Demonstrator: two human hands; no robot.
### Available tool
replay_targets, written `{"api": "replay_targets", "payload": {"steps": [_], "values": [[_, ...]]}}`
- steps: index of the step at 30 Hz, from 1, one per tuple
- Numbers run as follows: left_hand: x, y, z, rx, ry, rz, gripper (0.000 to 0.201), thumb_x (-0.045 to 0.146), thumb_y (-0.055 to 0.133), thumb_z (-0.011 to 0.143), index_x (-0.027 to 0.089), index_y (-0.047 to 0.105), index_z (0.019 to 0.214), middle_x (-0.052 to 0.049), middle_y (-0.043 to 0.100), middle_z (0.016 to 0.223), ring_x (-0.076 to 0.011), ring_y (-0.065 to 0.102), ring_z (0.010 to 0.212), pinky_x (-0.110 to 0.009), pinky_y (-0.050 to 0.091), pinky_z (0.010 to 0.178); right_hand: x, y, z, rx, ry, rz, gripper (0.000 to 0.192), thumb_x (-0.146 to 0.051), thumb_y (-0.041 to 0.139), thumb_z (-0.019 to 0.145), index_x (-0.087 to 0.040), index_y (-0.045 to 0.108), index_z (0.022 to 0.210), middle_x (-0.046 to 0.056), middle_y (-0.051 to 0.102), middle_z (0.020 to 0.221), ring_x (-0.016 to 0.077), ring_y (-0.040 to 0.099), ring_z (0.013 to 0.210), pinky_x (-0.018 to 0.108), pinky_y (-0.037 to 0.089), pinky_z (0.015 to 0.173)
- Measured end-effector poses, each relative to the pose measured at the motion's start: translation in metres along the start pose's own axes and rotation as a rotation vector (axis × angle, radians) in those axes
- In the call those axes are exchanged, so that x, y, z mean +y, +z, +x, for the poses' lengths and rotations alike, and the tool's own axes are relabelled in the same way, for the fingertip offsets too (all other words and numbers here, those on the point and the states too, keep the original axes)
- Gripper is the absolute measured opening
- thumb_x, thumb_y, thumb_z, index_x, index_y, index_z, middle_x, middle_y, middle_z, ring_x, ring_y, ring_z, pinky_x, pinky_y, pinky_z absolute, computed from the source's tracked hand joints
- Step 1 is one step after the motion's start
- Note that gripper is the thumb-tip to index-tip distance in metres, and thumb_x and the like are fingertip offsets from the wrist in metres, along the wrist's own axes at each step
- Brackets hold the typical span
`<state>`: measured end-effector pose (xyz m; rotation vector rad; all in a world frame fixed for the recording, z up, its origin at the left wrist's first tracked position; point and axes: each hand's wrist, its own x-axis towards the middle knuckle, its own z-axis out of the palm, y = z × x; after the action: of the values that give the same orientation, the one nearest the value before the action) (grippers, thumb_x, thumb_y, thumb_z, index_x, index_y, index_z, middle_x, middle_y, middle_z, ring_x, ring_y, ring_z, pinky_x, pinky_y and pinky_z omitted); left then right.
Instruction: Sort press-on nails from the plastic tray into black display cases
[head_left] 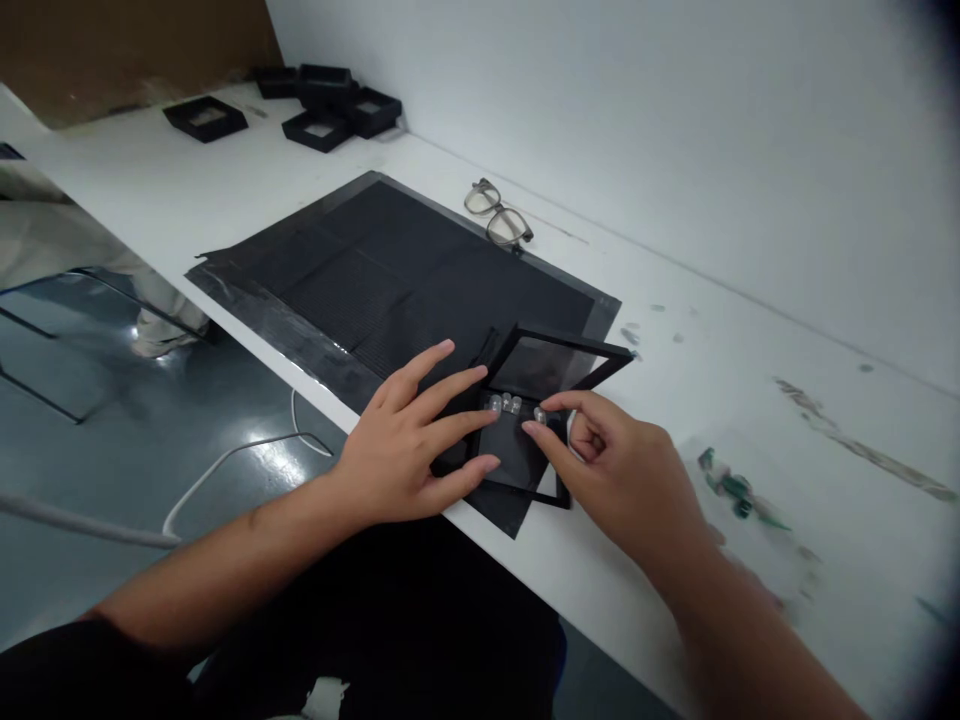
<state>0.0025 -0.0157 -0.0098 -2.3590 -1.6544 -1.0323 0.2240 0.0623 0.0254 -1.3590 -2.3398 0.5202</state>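
A small black hinged display box (525,450) lies open at the front edge of a black mat (390,270), its framed lid (559,355) tilted up behind it. Several small clear pieces (510,404) sit in a row on the box's dark inner film. My left hand (409,440) lies flat with spread fingers on the box's left side, pressing it down. My right hand (615,470) reaches in from the right, thumb and forefinger pinched at the rightmost clear piece (540,414).
A pair of glasses (499,215) lies at the mat's far edge. Several more black boxes (322,105) sit at the far left of the white table (750,380). Green paint smears (735,490) mark the table to the right. A white cable (225,465) lies on the floor below.
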Motion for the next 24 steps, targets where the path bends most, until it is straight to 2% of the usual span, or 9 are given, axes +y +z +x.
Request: {"api": "replay_targets", "payload": {"steps": [4, 8, 16, 24], "values": [[0.001, 0.000, 0.000, -0.005, -0.018, -0.022, 0.037, 0.048, 0.067, 0.089, 0.026, 0.071, 0.119, -0.004, 0.061, 0.142, -0.0329, 0.038, 0.148, -0.054, 0.043, 0.116, 0.006, 0.007, -0.002, -0.020, 0.097, 0.122, 0.030, -0.050, 0.067, 0.089, -0.022, 0.068, 0.099, -0.007, 0.043, 0.053, 0.0104, 0.043, 0.047, 0.024, 0.037, 0.050], [0.002, 0.000, 0.001, -0.016, -0.036, -0.008, 0.035, 0.046, 0.067, 0.089, 0.026, 0.071, 0.117, -0.003, 0.062, 0.140, -0.0322, 0.038, 0.147, -0.053, 0.043, 0.117, 0.009, 0.007, -0.007, -0.028, 0.135, 0.216, 0.029, -0.050, 0.070, 0.087, -0.022, 0.070, 0.095, -0.007, 0.041, 0.053, 0.0094, 0.040, 0.047, 0.024, 0.036, 0.049], [0.002, 0.000, 0.002, -0.004, -0.027, 0.004, 0.032, 0.044, 0.067, 0.089, 0.027, 0.071, 0.115, -0.003, 0.064, 0.137, -0.0327, 0.041, 0.145, -0.053, 0.046, 0.114, 0.009, 0.008, -0.007, 0.036, 0.100, 0.256, 0.021, -0.040, 0.069, 0.089, -0.021, 0.073, 0.083, -0.006, 0.038, 0.051, 0.0084, 0.036, 0.047, 0.024, 0.034, 0.049], [0.001, -0.001, 0.002, -0.009, -0.034, 0.004, 0.028, 0.039, 0.066, 0.091, 0.027, 0.071, 0.116, -0.003, 0.063, 0.138, -0.0324, 0.039, 0.146, -0.051, 0.047, 0.111, 0.009, 0.012, -0.010, 0.013, 0.031, 0.217, 0.024, -0.042, 0.064, 0.092, -0.022, 0.076, 0.099, -0.006, 0.043, 0.054, 0.0087, 0.042, 0.048, 0.024, 0.037, 0.051]]}}
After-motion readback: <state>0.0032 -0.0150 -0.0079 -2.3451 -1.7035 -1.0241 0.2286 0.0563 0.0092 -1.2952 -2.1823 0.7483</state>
